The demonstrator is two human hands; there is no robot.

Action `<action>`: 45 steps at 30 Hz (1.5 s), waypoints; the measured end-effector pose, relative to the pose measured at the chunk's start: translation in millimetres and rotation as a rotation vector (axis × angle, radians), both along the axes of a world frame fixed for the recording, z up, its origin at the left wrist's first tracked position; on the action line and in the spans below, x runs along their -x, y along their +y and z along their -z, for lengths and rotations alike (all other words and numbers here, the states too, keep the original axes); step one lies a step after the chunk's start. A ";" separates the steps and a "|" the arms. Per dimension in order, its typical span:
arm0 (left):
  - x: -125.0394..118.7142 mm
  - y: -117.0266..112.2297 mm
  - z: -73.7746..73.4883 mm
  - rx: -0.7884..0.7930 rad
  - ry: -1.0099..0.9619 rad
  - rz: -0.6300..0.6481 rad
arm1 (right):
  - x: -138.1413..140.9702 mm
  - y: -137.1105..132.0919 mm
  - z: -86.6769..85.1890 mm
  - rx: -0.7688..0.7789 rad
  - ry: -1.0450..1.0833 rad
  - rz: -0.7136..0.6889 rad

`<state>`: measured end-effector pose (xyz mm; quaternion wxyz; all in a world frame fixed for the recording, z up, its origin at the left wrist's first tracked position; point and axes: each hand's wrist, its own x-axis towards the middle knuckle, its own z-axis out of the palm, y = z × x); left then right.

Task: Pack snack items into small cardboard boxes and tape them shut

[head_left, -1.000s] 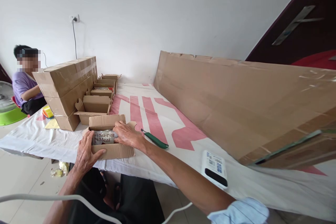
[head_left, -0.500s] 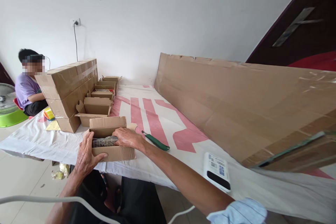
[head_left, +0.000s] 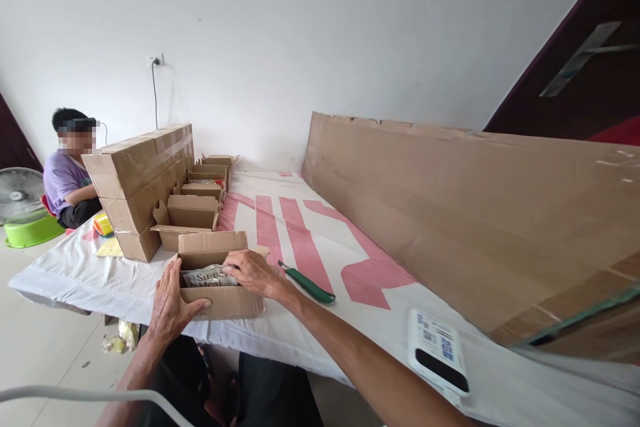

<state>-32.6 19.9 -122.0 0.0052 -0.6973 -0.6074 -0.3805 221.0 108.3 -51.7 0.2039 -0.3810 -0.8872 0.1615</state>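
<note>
A small open cardboard box [head_left: 225, 303] stands at the near edge of the white and pink table cover [head_left: 300, 240]. Inside lies a silvery packet [head_left: 203, 277] printed "Super Meal". My left hand [head_left: 170, 300] clasps the box's left front corner, thumb along the front wall. My right hand [head_left: 253, 271] reaches into the box from the right, fingers curled down onto the packet's right end.
More open small boxes [head_left: 193, 210] run back in a row beside stacked closed cartons [head_left: 137, 180]. A green-handled knife [head_left: 307, 282] lies right of the box, a white device [head_left: 439, 359] nearer right. A long cardboard sheet [head_left: 450, 200] fills the right. A seated person [head_left: 67, 173] and a fan [head_left: 20, 193] are at far left.
The view has shifted a little. My right hand has pushed further down into the box onto the packet. My left hand keeps its hold on the box.
</note>
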 end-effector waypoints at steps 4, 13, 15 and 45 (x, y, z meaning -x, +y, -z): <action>0.9 6.9 -1.1 0.026 -0.026 -0.020 | -9.8 3.9 -8.3 -0.024 0.141 0.007; 1.0 23.2 -15.7 0.115 -0.045 -0.040 | -31.8 -6.4 -58.0 -0.059 0.691 0.011; 0.7 18.4 -23.7 0.130 -0.079 -0.006 | -33.9 -15.2 -68.4 -0.027 0.721 0.014; -50.9 6.6 -85.1 0.231 -1.120 0.376 | -17.2 -36.2 -5.6 0.632 0.956 0.026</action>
